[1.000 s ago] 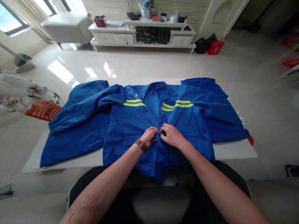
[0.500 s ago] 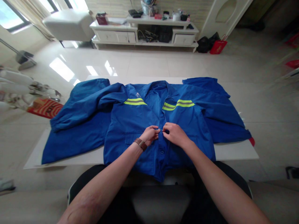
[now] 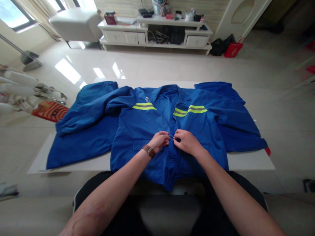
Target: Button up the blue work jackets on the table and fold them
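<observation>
A blue jacket (image 3: 140,123) with yellow-green and grey reflective stripes lies front up on a white table (image 3: 248,160), its sleeves spread to both sides. My left hand (image 3: 159,141), with a brown watch strap at the wrist, pinches the jacket's front edge near the middle. Right beside it, my right hand (image 3: 185,141) pinches the facing edge of the front opening. The fingertips of both hands nearly meet, and the small part between them is too small to make out. A button (image 3: 171,160) shows on the front strip below the hands.
More blue cloth (image 3: 81,147) lies under the left sleeve, and another piece (image 3: 219,90) at the back right. Beyond the table stand a white cabinet (image 3: 125,36) and a red bag (image 3: 233,49). A patterned red bag (image 3: 51,110) is at the left.
The whole view has shifted slightly, so the scene sits a little further right. Both hands remain pinched at the jacket's front, with only slight finger movement.
</observation>
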`<state>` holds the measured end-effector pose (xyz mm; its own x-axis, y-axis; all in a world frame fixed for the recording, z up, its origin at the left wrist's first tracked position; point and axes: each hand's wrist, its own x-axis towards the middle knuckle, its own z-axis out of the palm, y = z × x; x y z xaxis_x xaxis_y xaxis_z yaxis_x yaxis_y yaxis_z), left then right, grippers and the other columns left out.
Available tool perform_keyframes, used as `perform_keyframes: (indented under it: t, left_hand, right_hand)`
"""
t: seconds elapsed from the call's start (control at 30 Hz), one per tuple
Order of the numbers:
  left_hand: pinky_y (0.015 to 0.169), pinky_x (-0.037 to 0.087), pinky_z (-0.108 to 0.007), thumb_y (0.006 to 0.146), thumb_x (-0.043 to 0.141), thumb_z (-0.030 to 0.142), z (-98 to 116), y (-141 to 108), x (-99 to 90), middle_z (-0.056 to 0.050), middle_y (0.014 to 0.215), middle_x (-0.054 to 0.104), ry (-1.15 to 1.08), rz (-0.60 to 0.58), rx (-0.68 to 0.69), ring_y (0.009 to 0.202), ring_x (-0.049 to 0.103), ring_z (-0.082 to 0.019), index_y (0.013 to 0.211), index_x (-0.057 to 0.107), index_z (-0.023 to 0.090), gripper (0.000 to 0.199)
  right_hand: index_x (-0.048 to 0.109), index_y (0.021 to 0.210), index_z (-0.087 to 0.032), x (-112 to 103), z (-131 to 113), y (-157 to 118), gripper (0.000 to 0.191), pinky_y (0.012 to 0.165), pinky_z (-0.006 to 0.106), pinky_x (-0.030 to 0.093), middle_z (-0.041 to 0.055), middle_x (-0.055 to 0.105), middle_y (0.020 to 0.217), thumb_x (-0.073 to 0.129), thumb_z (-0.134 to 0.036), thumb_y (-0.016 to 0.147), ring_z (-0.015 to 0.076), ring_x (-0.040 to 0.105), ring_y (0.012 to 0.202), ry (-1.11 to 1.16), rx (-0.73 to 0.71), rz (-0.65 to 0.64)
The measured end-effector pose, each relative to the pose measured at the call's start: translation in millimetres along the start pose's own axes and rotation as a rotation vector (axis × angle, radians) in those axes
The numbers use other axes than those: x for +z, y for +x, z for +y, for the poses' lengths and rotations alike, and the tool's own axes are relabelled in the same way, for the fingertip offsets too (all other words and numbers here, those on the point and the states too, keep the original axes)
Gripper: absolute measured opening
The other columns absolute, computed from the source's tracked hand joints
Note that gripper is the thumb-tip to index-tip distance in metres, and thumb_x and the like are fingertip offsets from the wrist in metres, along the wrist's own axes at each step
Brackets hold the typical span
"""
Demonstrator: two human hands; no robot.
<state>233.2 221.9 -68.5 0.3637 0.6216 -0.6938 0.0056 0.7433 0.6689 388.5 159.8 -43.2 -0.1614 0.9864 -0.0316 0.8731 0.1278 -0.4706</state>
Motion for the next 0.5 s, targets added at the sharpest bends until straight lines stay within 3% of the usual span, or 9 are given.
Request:
perform_keyframes:
  t: [0.13,0.23,0.37,0.5]
  left_hand:
    - [0.051,0.044,-0.018,0.071,0.072,0.004,-2.1,2.4,1.3,0.005,0.057,0.055,0.024,0.018,0.011,0.047,0.050,-0.007,0.091,0.056,0.017,0.029]
    - [0.050,0.041,-0.017,0.069,0.073,0.004,-2.9,3.4,2.0,0.006,0.056,0.054,0.070,0.020,0.045,0.047,0.049,-0.006,0.092,0.055,0.018,0.032]
    - [0.049,0.038,-0.017,0.067,0.077,0.006,-3.8,3.3,1.4,0.007,0.056,0.054,0.129,-0.019,0.126,0.046,0.049,-0.006,0.092,0.055,0.018,0.036]
    - [0.050,0.038,-0.017,0.065,0.077,0.008,-4.5,2.4,-0.8,0.006,0.059,0.059,0.166,-0.065,0.206,0.048,0.050,-0.007,0.094,0.053,0.018,0.039]
  right_hand:
    - [0.066,0.075,-0.020,-0.4,-2.4,0.0,0.012,0.077,0.027,0.041,0.0049,0.065,0.089,0.062,-0.016,0.086,0.0176,0.060,0.085,-0.019,-0.002,-0.002]
    - [0.065,0.079,-0.020,2.2,-4.0,1.6,0.011,0.076,0.028,0.040,0.0040,0.065,0.087,0.060,-0.018,0.089,0.0177,0.060,0.084,0.026,0.075,0.051]
    - [0.061,0.079,-0.020,9.9,-2.2,5.8,0.011,0.075,0.028,0.039,0.0033,0.065,0.087,0.060,-0.021,0.090,0.0173,0.058,0.084,0.125,0.187,0.090]
    - [0.057,0.080,-0.020,17.2,1.2,8.8,0.009,0.079,0.027,0.040,0.0024,0.061,0.089,0.058,-0.017,0.089,0.0168,0.057,0.086,0.215,0.189,0.098]
